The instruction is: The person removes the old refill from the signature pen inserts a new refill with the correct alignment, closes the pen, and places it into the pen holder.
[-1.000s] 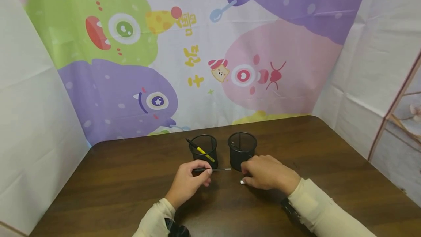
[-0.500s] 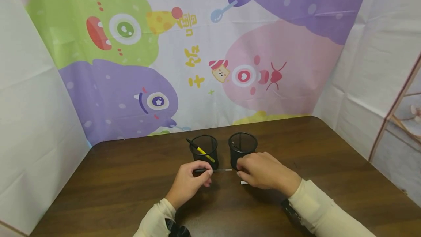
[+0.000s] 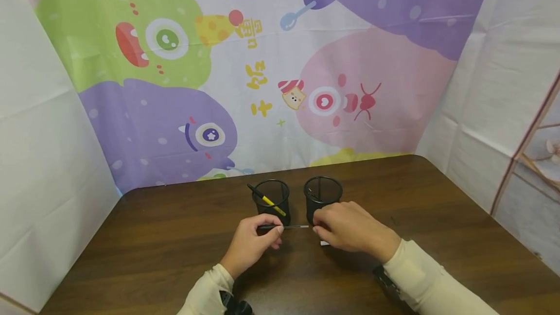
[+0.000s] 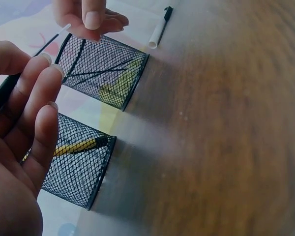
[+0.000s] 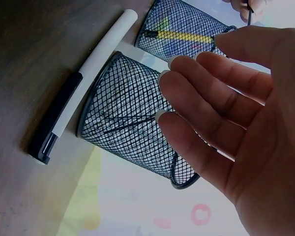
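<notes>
My left hand (image 3: 251, 239) pinches the black front part of a pen, from which a thin refill (image 3: 296, 226) with a pale end points right. Just beyond that end, my right hand (image 3: 356, 227) hovers by the right mesh cup (image 3: 323, 191). Its fingers (image 5: 201, 108) are loosely bent, and nothing shows between them and the thumb in the right wrist view. A white pen barrel (image 5: 101, 56) with a black clip end lies on the table below the right hand; the head view shows only its white tip.
A left mesh cup (image 3: 271, 215) holds a yellow and black pen (image 3: 268, 200). Thin dark sticks (image 5: 130, 119) show inside the right cup. Both cups stand on the brown table (image 3: 166, 247), with a printed cloth (image 3: 267, 145) behind it.
My right hand has shifted slightly left and away from me, uncovering more of the barrel's white tip. The left hand keeps its place with the refill.
</notes>
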Action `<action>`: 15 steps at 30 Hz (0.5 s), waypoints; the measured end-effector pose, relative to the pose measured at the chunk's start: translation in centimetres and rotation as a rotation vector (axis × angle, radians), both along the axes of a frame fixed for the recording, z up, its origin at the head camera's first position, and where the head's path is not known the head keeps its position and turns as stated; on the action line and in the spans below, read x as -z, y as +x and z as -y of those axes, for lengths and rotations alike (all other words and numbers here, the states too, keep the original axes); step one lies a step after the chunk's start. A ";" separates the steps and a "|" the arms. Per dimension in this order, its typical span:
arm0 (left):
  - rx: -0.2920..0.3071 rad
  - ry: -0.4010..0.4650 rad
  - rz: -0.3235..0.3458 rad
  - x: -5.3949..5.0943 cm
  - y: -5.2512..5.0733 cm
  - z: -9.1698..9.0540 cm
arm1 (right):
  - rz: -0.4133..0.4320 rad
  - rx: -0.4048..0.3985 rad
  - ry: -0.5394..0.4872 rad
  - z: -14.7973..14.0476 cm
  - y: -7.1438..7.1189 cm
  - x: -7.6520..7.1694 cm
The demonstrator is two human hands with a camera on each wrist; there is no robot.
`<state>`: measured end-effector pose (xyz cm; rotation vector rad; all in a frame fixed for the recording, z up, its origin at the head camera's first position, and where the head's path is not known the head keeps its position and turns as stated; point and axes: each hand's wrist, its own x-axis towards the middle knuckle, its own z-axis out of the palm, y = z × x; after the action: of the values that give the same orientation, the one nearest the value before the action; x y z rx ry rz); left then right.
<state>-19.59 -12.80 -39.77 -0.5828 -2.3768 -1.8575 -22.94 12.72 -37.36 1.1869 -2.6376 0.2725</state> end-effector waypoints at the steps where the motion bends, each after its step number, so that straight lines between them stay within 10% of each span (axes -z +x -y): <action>1: -0.001 0.002 0.000 0.0 0.0 0.0 | -0.003 0.001 0.001 0.0 0.0 0.0; 15: 0.004 -0.010 -0.014 0.0 0.1 0.0 | -0.046 -0.006 -0.015 0.1 0.2 -0.1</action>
<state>-19.51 -12.80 -39.76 -0.5996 -2.3789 -1.8386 -22.73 12.57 -37.25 1.1823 -2.5883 0.2618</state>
